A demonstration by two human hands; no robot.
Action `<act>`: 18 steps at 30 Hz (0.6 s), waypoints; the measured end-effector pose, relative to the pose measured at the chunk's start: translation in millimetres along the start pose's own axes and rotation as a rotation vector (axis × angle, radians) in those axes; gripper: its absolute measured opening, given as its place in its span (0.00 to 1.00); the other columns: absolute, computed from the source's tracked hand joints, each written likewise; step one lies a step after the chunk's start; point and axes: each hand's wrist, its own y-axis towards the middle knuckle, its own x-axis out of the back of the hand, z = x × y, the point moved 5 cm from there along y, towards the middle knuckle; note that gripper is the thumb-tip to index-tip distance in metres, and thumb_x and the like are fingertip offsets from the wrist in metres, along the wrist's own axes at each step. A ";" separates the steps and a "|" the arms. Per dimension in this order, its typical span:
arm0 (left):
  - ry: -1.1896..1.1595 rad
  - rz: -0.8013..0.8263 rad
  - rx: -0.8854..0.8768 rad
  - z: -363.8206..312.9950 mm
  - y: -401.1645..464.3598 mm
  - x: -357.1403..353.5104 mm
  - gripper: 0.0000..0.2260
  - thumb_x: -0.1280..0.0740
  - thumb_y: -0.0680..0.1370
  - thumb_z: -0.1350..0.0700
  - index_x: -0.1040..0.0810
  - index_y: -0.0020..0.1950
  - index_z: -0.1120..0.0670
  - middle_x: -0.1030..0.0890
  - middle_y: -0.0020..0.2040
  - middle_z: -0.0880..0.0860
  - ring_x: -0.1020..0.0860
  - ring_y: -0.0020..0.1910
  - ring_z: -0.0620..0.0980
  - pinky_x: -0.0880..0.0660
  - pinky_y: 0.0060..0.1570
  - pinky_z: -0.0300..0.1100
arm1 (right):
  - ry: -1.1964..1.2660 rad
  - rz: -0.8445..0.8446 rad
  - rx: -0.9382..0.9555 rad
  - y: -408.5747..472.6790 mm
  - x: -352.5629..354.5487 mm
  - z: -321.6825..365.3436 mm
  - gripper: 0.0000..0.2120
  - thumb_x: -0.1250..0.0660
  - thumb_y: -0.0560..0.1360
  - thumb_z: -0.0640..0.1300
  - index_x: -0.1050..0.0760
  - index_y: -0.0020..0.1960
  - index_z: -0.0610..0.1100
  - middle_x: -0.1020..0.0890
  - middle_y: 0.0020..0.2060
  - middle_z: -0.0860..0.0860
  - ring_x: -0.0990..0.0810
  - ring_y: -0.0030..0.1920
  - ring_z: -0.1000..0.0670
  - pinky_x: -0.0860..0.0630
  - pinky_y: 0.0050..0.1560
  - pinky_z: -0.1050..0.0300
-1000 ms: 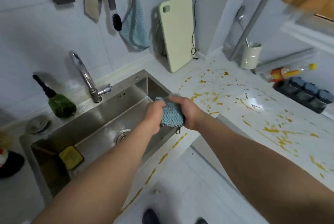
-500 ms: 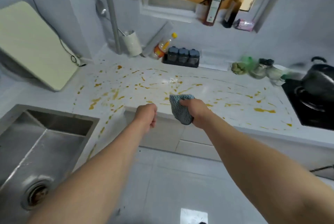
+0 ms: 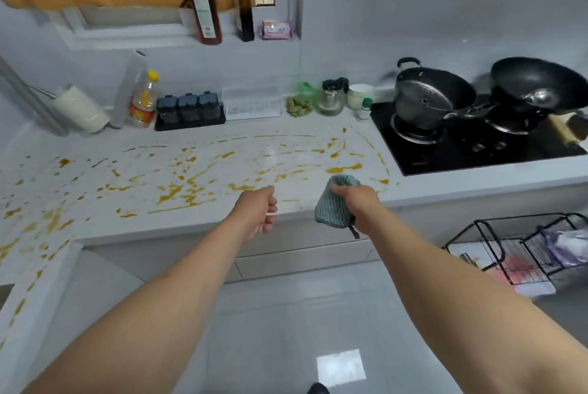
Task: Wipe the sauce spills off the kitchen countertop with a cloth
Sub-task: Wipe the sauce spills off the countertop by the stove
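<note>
My right hand (image 3: 361, 207) grips a bunched blue-grey cloth (image 3: 334, 205) just above the front edge of the white countertop (image 3: 273, 145). Orange sauce spills (image 3: 184, 190) streak and dot most of the counter, from the far left to beside the stove. My left hand (image 3: 259, 212) hovers at the counter's front edge to the left of the cloth, fingers loosely curled, holding nothing.
A black gas hob (image 3: 471, 145) with a pot (image 3: 429, 96) and a wok (image 3: 537, 83) sits at the right. Spice jars (image 3: 189, 110), an oil bottle (image 3: 143, 100), a cup (image 3: 82, 110) and small containers line the back wall. A black wire rack (image 3: 515, 247) stands on the floor, right.
Both hands left the sink and swung right to the counter. My left hand let go of the cloth; my right hand carried it toward the stove end of the spills.
</note>
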 end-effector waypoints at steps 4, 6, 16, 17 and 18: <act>0.083 0.045 -0.013 -6.4 11.1 -52.5 0.15 0.36 0.84 0.46 0.25 0.44 0.55 0.24 0.40 0.53 0.29 0.30 0.50 0.32 0.29 0.40 | -0.048 -0.129 -0.015 18.1 69.7 2.3 0.25 0.25 0.73 0.39 0.28 0.67 0.36 0.21 0.59 0.39 0.21 0.58 0.35 0.22 0.61 0.35; 0.123 0.078 -0.013 -7.6 14.0 -71.3 0.13 0.36 0.84 0.49 0.25 0.45 0.56 0.25 0.40 0.53 0.31 0.30 0.50 0.33 0.30 0.41 | -0.034 -0.191 -0.030 27.3 92.2 -1.3 0.22 0.31 0.77 0.37 0.30 0.70 0.35 0.23 0.61 0.38 0.23 0.59 0.36 0.23 0.62 0.38; 0.238 0.210 0.015 -28.5 64.6 -133.0 0.05 0.34 0.79 0.56 0.26 0.46 0.57 0.25 0.41 0.55 0.30 0.34 0.54 0.31 0.33 0.42 | -0.022 -0.414 0.020 69.4 163.7 15.5 0.17 0.36 0.80 0.40 0.24 0.67 0.35 0.19 0.60 0.38 0.24 0.46 0.46 0.26 0.37 0.54; 0.243 0.224 0.026 -29.4 73.0 -139.9 0.04 0.34 0.78 0.56 0.26 0.47 0.57 0.25 0.41 0.55 0.30 0.33 0.54 0.32 0.33 0.43 | -0.037 -0.433 0.034 75.0 169.6 16.7 0.17 0.36 0.80 0.40 0.23 0.66 0.35 0.19 0.61 0.37 0.24 0.44 0.47 0.27 0.33 0.57; 0.248 0.235 0.035 -29.4 81.6 -147.3 0.03 0.35 0.78 0.57 0.26 0.47 0.57 0.26 0.40 0.55 0.31 0.33 0.54 0.32 0.33 0.43 | -0.035 -0.458 0.038 79.2 174.9 17.8 0.17 0.36 0.80 0.40 0.23 0.66 0.35 0.19 0.62 0.38 0.24 0.44 0.48 0.28 0.33 0.58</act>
